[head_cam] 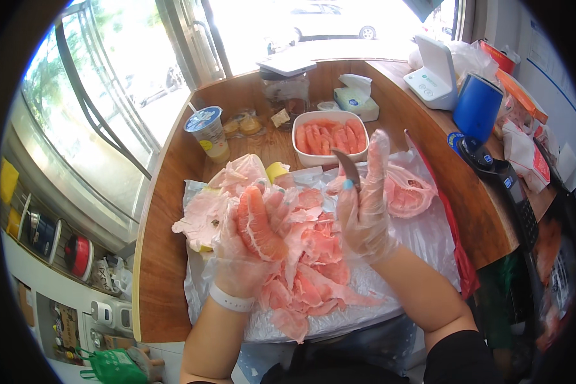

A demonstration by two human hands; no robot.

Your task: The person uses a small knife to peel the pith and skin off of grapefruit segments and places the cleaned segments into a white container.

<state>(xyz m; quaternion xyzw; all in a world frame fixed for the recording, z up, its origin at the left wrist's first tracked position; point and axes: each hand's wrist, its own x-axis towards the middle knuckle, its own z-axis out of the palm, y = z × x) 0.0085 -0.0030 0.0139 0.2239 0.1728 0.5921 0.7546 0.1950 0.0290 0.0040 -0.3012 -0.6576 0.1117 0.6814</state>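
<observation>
In my left hand (242,259), gloved in clear plastic, is a pink pomelo segment (259,225) with some white membrane on it. My right hand (367,218), gloved too, grips a small knife with a curved blade (349,168) pointing up and left; its handle is hidden in the palm. Peeled pink membranes (317,283) are heaped between my wrists on a white plastic sheet (365,314). Thick pomelo rind (204,213) lies beyond my left hand. Behind my right hand rests an opened piece of pomelo (410,189). A white tub (331,159) of peeled segments stands farther back.
A lidded drink cup (209,132) with a straw stands at back left, near wrapped food (242,124). Behind the tub are a clear jar (285,91) and a tissue pack (357,103). A wooden rim (158,269) bounds the table. A card terminal (513,187) and blue canister (478,108) sit right.
</observation>
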